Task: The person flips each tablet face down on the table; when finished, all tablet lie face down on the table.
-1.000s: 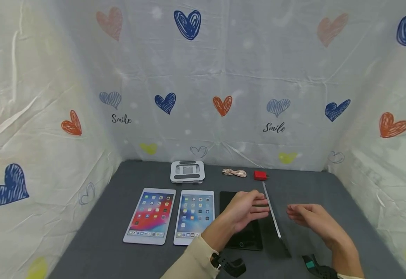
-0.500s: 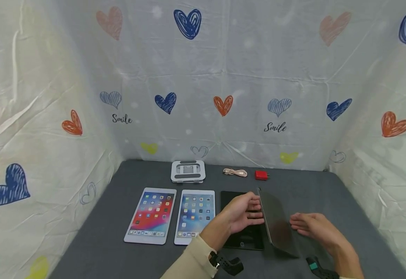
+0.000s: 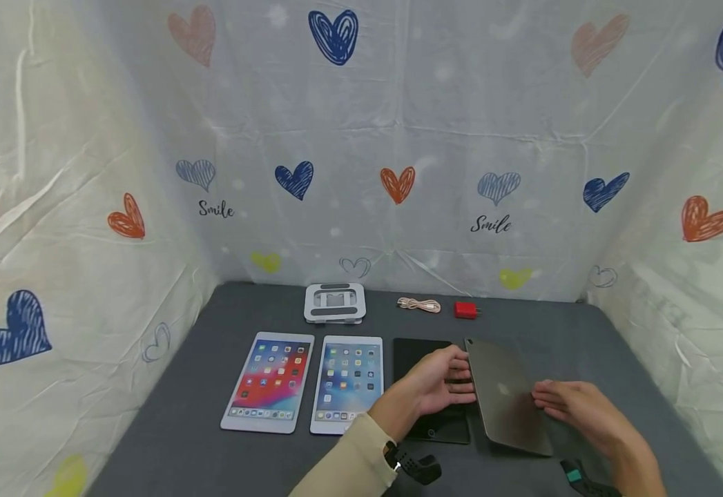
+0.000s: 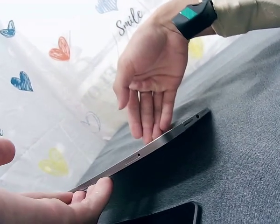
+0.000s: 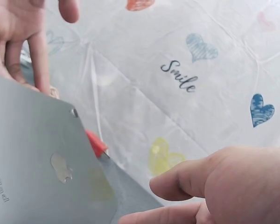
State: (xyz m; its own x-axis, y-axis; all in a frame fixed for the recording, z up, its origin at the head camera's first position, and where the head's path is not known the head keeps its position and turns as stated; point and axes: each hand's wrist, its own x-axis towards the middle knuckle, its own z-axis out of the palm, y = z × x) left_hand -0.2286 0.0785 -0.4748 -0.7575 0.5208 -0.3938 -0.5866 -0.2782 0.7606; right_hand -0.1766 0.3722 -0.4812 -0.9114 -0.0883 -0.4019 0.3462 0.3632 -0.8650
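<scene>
A grey tablet [image 3: 504, 393] leans at a tilt, back face up with its apple logo, its left edge raised off the dark tabletop. My left hand [image 3: 429, 386] touches that raised edge with extended fingertips; in the left wrist view its thumb [image 4: 1, 152] stays apart from the tablet. To the right, my right hand [image 3: 591, 414] has nearly straight fingers close to the tablet's back; whether they touch it, I cannot tell. Below my left hand lies a black tablet [image 3: 413, 351], partly covered by the hand.
Two white tablets, one with a red-blue screen [image 3: 271, 383] and one with a blue screen [image 3: 349, 379], lie left. Behind them are a folded grey stand [image 3: 334, 304], a coiled cable [image 3: 419, 305] and a red charger plug [image 3: 465, 310]. Heart-printed curtains [image 3: 361, 228] enclose the table.
The grey tablet was nearly upright on its edge and has tipped over to the right, so its back now shows. My right hand has shifted slightly right and lower with it.
</scene>
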